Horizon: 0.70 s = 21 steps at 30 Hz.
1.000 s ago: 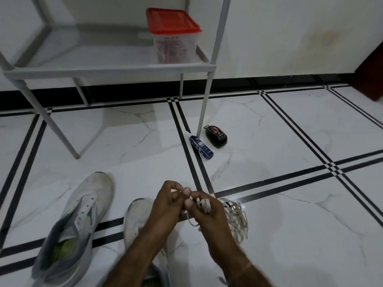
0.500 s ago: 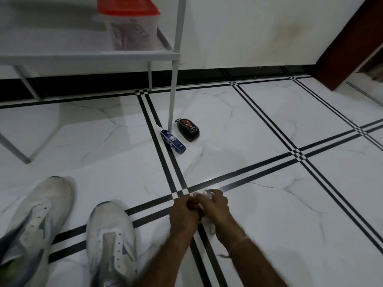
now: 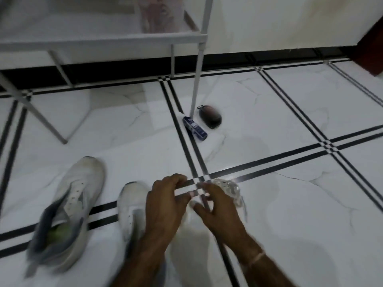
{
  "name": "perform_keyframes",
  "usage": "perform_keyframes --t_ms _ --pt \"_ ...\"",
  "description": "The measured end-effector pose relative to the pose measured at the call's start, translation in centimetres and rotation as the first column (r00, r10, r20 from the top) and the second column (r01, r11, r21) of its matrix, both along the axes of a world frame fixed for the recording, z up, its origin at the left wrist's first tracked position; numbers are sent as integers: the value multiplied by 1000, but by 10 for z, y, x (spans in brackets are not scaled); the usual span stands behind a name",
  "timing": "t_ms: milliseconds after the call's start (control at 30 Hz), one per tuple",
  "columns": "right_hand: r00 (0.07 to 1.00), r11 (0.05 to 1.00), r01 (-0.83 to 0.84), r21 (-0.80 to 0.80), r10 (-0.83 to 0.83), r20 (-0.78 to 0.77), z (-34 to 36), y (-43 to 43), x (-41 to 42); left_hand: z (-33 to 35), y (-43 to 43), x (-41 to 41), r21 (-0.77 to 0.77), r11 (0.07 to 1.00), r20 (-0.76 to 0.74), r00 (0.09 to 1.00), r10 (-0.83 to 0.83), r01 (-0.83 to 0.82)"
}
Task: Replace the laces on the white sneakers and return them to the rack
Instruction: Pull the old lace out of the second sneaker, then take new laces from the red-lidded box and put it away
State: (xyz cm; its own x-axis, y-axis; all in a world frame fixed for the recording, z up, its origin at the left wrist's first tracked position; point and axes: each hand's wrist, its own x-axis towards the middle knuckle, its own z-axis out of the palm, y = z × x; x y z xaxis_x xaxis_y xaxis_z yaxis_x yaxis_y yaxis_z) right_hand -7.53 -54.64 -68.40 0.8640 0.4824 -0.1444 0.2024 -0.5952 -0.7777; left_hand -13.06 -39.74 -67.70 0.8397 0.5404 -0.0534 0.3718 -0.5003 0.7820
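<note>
Two bare hands hover low over a white marble floor crossed by black double stripes, seen from above by the person they belong to. The left hand (image 3: pixel 165 201) has its fingers bent forward and the right hand (image 3: pixel 219 212) has its fingers loosely parted, with the fingertips of the two nearly meeting. Motion blur makes it impossible to tell whether either hand pinches a lace. Just beyond the right hand, a tangled bundle of white laces (image 3: pixel 231 188) lies on the floor, right against that hand's fingers. To the left of the hands stand two white sneakers, toes pointing away. The left sneaker (image 3: pixel 72 204) sits on its own with its eyelet row showing, while the right sneaker (image 3: pixel 131 206) is partly hidden behind the left forearm. Farther back stands a white metal rack (image 3: pixel 103 43) with a clear container (image 3: pixel 159 17) on its shelf. Beside the rack's near right leg lie a small blue tube (image 3: pixel 194 129) and a dark oval object (image 3: pixel 210 119).
</note>
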Motion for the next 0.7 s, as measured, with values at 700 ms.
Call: perform_keyframes --t_ms 700 --pt "902 980 -109 164 167 -398 -26 154 -25 13 158 -106 208 915 -122 919 375 -346"
